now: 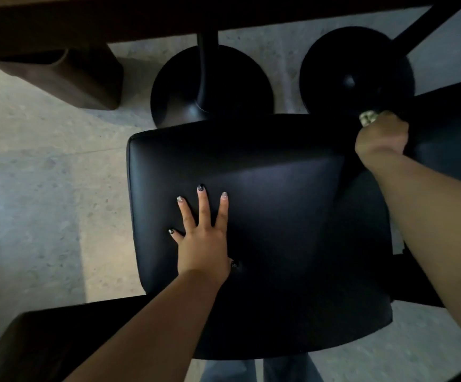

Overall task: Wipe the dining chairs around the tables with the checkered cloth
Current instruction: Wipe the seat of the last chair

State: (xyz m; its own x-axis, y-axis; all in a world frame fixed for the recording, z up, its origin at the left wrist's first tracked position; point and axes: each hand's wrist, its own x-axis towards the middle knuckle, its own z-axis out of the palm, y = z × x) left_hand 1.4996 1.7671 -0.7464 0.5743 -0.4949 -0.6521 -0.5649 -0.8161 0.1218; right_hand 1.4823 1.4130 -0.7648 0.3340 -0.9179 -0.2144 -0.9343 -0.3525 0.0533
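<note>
Left hand [203, 238] flat on black chair seat [265, 216], fingers spread, left-of-centre. Right hand [381, 136] fisted at seat's far right corner, gripping checkered cloth [368, 119]; only small bunch visible above knuckles. Two black round table bases [179, 86] on floor beyond seat's far edge.

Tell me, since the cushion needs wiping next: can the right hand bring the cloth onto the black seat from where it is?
Probably yes. The right hand grips the checkered cloth at the far right corner of the black seat, and only the left hand, flat on the near left part, occupies the cushion.
</note>
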